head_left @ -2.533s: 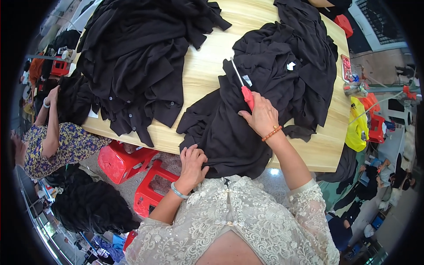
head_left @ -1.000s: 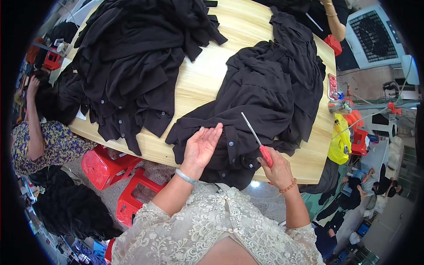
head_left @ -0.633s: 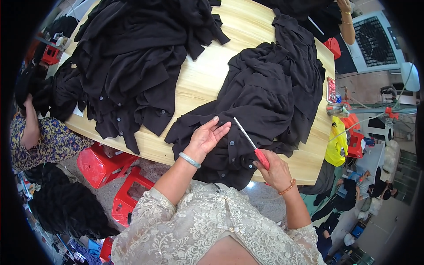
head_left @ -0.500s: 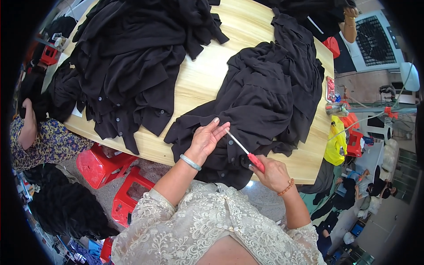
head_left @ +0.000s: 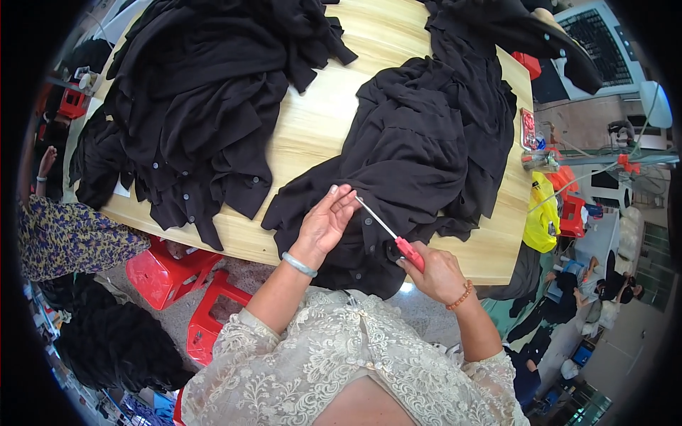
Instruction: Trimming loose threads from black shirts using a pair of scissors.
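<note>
Mostly, the open room on the pale wooden desk [head_left: 312,128] is a strip of bare wood between the heap of black garments [head_left: 206,85] on the left and the black clothing [head_left: 408,138] on the right. This strip narrows toward the near side, where the two piles come close together. More wood shows at the near right corner, beyond the clothing's edge. The clothing lies across the right half and hangs over the near edge in front of the person, its buttoned part lowest. Two red stools, one [head_left: 170,273] at the near left edge and another [head_left: 206,330] closer to the person, take up floor there; a yellow bag [head_left: 542,216] hangs just beside the right edge.

The right hand [head_left: 435,273] is closed around the red handle of a thin-shafted tool [head_left: 409,253], held above the clothing near the desk's near edge. The shaft slants up and leftward, its tip right at the fingertips of the left hand [head_left: 329,224]. That hand is palm up, its fingers half curled and drawn together; whether they pinch the tip or anything else, I cannot tell. It is above the clothing's left part.
</note>
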`<state>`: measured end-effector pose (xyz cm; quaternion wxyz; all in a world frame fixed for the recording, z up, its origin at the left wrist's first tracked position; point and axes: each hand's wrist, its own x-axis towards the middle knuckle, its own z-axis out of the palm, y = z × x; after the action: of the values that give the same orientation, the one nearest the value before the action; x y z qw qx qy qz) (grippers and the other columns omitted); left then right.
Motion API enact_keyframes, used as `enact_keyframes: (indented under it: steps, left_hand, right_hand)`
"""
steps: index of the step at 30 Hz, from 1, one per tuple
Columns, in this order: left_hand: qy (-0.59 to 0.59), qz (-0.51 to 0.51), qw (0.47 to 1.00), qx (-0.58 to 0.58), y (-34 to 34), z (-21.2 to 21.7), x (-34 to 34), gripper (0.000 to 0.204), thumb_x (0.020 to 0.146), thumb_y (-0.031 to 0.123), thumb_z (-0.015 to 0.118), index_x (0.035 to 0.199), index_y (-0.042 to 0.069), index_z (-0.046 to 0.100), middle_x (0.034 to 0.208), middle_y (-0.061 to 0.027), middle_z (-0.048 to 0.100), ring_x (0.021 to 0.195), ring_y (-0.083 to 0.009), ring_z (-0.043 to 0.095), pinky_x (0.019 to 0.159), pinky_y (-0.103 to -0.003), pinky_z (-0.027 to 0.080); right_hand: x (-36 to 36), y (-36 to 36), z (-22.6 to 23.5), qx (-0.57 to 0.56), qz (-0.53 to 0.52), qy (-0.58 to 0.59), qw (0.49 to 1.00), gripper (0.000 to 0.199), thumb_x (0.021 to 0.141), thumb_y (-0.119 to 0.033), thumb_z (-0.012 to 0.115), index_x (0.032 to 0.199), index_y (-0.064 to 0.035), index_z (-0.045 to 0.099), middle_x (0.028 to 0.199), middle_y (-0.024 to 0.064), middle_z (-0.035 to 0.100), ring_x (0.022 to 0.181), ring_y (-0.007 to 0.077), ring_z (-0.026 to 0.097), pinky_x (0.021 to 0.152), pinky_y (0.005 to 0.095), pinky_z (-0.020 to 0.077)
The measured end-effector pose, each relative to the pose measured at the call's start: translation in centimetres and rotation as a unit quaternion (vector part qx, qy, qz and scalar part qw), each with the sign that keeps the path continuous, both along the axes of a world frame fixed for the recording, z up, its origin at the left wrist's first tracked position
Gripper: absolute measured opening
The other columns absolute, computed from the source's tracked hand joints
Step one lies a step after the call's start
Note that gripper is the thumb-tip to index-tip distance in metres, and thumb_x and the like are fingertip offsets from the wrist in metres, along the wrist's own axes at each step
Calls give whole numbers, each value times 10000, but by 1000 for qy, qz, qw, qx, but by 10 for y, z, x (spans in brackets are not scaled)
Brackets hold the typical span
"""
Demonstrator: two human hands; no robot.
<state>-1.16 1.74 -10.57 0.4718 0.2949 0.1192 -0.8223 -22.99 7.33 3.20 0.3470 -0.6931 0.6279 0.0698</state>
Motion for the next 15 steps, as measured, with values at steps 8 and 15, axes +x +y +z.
enact_keyframes:
  steps: [8, 15]
  left_hand:
    - [-129, -209, 966, -84, 41, 50, -20, 424, 881, 66, 627, 1268, 0, 465, 1110, -102, 611, 777, -210, 694, 598, -256, 598]
    - [-389, -198, 875, -208, 46, 21, -48, 154, 838, 48, 661, 701, 24, 595, 548, 63, 495, 464, 0, 405, 414, -183, 273]
  right_hand:
    - [-23, 24, 1, -85, -81, -57, 991, 273, 849, -237, 652, 1038, -54, 576, 789, 189, 613, 751, 376, 607, 669, 434, 473]
    - [-37, 48, 11, -50, -76, -30, 995, 260, 852, -256, 643, 1002, -55, 574, 744, 199, 607, 714, 385, 608, 647, 439, 470]
